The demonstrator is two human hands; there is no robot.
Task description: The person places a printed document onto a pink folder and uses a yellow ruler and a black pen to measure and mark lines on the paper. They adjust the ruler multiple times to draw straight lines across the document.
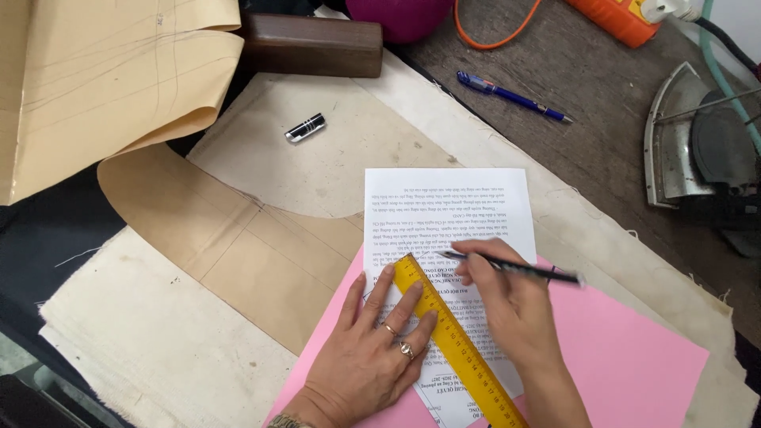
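Bench work is at the ruling step. Printed sheet lies on pink paper. On the sheet, left hand presses the ruler flat; right hand pinches a pen, tip just beside its edge. Next stroke likely needs steady pressure.

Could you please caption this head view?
Left hand pins yellow ruler on printed sheet; right hand holds pen.

Two bare hands side by side, both reaching forward from the lower edge of the view.

The left hand lies flat, palm down, fingers spread, rings on two fingers. The right hand is curled, fingertips pinched together, wrist angled inward toward the left.
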